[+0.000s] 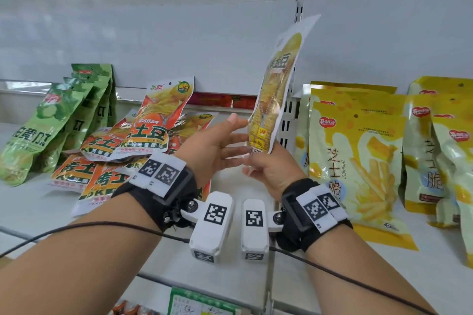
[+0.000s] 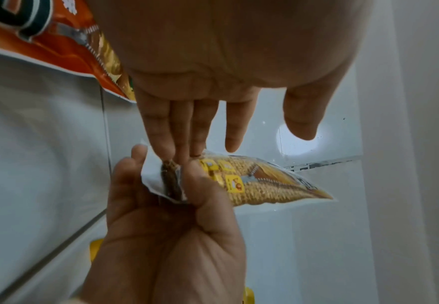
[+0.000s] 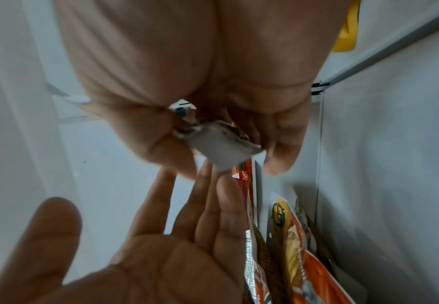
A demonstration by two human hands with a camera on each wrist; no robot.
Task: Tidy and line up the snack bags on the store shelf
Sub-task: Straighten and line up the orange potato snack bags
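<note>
My right hand (image 1: 257, 161) pinches the bottom edge of a yellow corn-print snack bag (image 1: 276, 89) and holds it upright above the shelf, its top leaning right. The same pinch shows in the right wrist view, where my right hand (image 3: 223, 152) grips the bag's white bottom seam (image 3: 221, 150). My left hand (image 1: 238, 135) is open, with straight fingers (image 2: 182, 131) touching the yellow bag (image 2: 262, 185) low down. Left of the hands, several orange snack bags (image 1: 112, 158) lie in a loose pile.
Green snack bags (image 1: 51, 123) lean in a row at the far left. Yellow cheese-stick bags (image 1: 358, 161) stand at the right, past a white slotted divider (image 1: 288, 120). The white shelf (image 1: 243, 186) shows bare under the hands. A lower shelf's price tag (image 1: 199, 304) sits below.
</note>
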